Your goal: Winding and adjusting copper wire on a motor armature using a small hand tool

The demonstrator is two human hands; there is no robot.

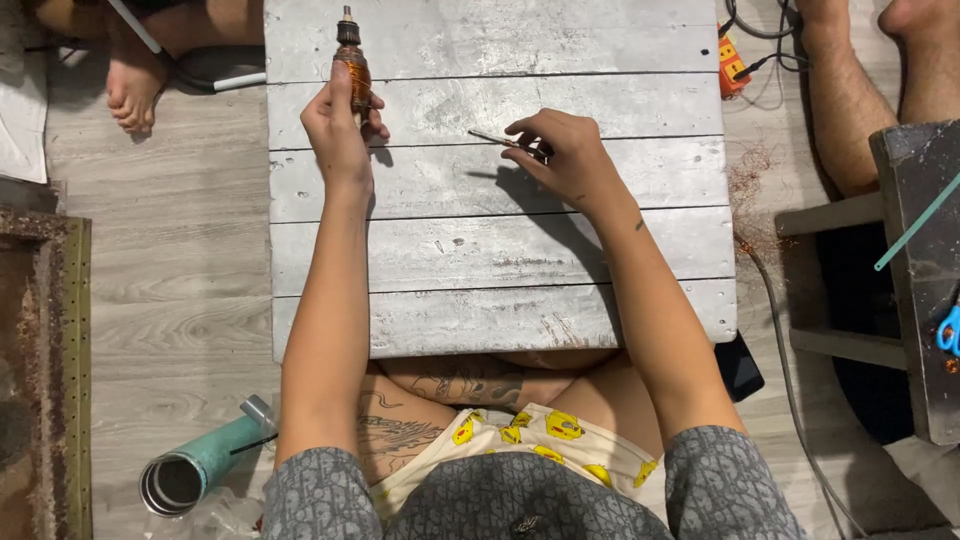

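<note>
— Left hand gripped our copper-wound armature upright, right hand just beside it pinching a thin metal strip.
— Mid-step, we judged; next called for lining that strip up with the windings.

We see motor armature: copper-wound core, dark metal shaft end pointing away, held upright above grey plank table. We see thin metal pin-like tool, slanted, low over table, just right of armature.
</note>
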